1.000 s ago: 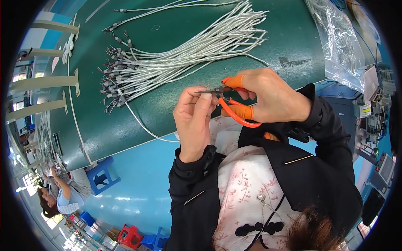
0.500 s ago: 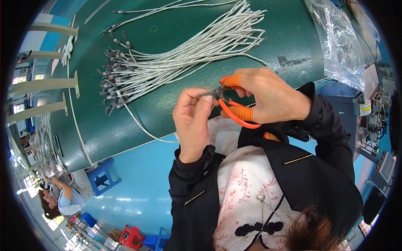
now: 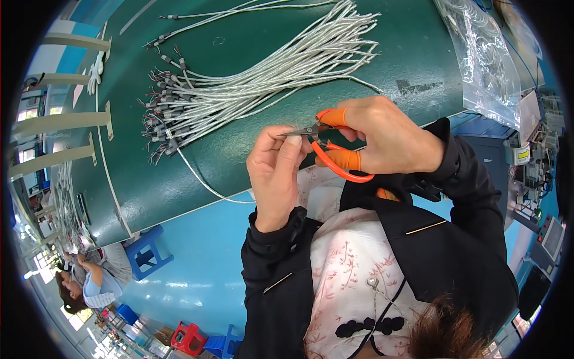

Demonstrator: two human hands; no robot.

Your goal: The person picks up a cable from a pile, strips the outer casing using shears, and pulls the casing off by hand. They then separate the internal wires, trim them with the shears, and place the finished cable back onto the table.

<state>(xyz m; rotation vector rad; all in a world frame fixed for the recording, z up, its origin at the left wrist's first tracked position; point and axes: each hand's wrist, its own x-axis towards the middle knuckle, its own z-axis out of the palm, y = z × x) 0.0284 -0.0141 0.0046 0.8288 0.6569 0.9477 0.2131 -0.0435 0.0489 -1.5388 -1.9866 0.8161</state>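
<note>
The right hand [image 3: 382, 134] grips a pair of orange-handled snips [image 3: 326, 146], fingers wrapped through and around the loop handles; two of those fingers wear orange rubber finger cots [image 3: 344, 158]. The short metal blades point left toward the left hand [image 3: 278, 173], whose thumb and forefinger are pinched narrowly together right at the blade tips. What they pinch is hidden by the fingers; a thin silvery-white cable [image 3: 206, 182] curves from the bundle across the table edge toward that hand, so it looks likely that its end is what is held, though the pictures do not show it plainly.

The cable appears light, slim and limp, bending under its own weight, with a smooth braided jacket that may slip between bare fingers. It probably handles best pinched close to the end being worked, so the short free tip stays stiff against the blades; held farther back it would likely flop away.

On the green table [image 3: 251, 155] just beyond the hands lies a bundle of similar cables [image 3: 257, 78], their stripped, sleeved ends fanned toward the left. A clear plastic bag [image 3: 484, 60] lies at the table's right end. A blue stool [image 3: 149, 251] stands on the blue floor below.
</note>
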